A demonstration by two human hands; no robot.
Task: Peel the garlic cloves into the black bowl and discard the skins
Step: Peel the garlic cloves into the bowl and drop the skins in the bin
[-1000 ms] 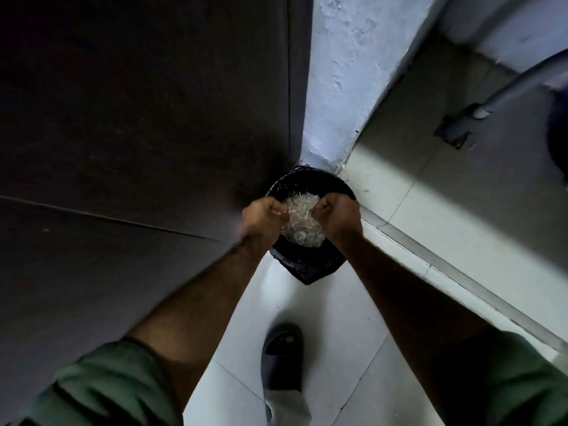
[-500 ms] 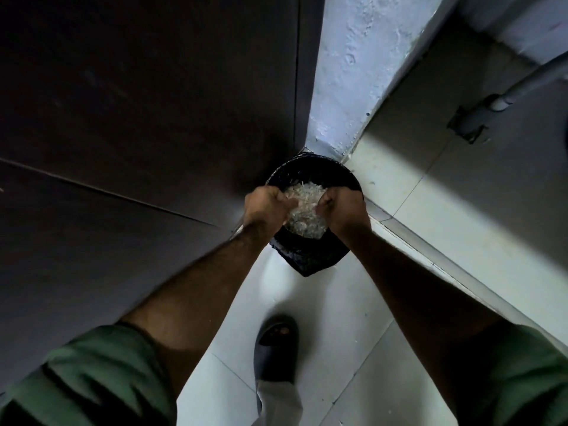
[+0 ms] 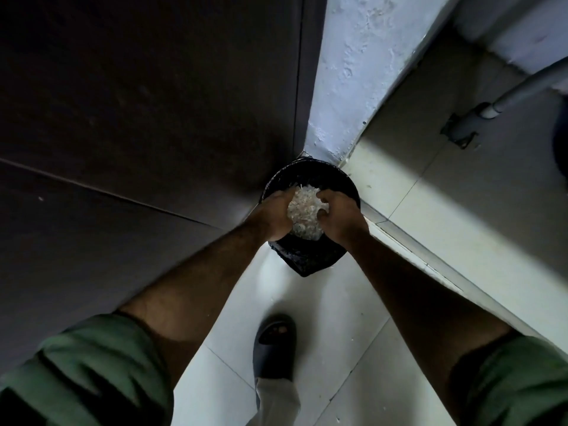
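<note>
A pale heap of garlic skins [image 3: 304, 209] is cupped between my two hands, right above a black bin lined with a black bag [image 3: 309, 259]. My left hand [image 3: 273, 216] curls round the heap's left side. My right hand [image 3: 341, 221] curls round its right side. The bin stands on the floor in the corner where a dark door meets a wall. No black bowl and no garlic cloves are in view.
A dark door panel [image 3: 138, 118] fills the left. A pale wall column [image 3: 353, 72] rises behind the bin. Light floor tiles [image 3: 322, 318] lie below, with my foot in a dark slipper [image 3: 273, 345]. A grey pipe [image 3: 504, 99] runs down at the right.
Both hands have closed in on the skins and dropped slightly towards the bin's mouth, holding the heap tighter together.
</note>
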